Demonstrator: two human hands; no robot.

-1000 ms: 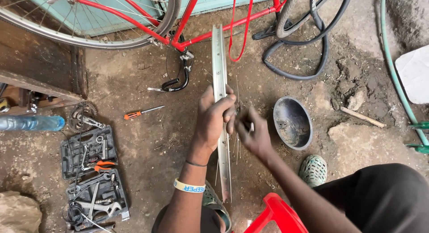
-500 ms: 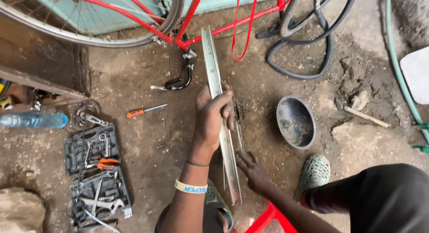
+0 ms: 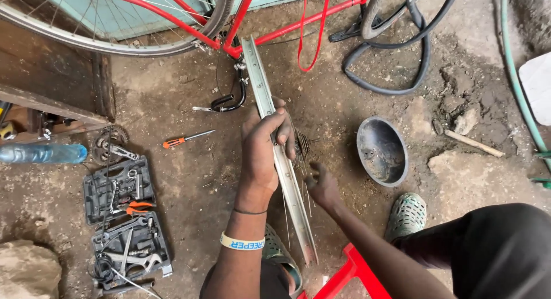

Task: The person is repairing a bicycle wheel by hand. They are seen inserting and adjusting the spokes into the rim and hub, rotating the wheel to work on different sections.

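My left hand (image 3: 263,147) grips a silver bicycle wheel rim (image 3: 259,69), seen edge-on and running from the red bicycle frame (image 3: 287,28) down towards my knees. Thin loose spokes (image 3: 285,210) hang beside the rim. My right hand (image 3: 322,185) is just right of the rim, lower than the left hand. Its fingers are bunched at the spokes; whether it pinches one is unclear. A sprocket cluster (image 3: 301,144) shows behind the rim, next to my left fingers.
A black bowl (image 3: 381,151) lies on the dirt to the right. To the left lie an orange-handled screwdriver (image 3: 182,140), an open tool case (image 3: 123,190) and a plastic bottle (image 3: 40,154). A black tyre (image 3: 396,52) lies up right. A red stool (image 3: 351,275) is near my legs.
My right hand dropped from the rim to low beside my knee, then rose back to the spokes. The rim tilted slightly and my left hand kept its grip.
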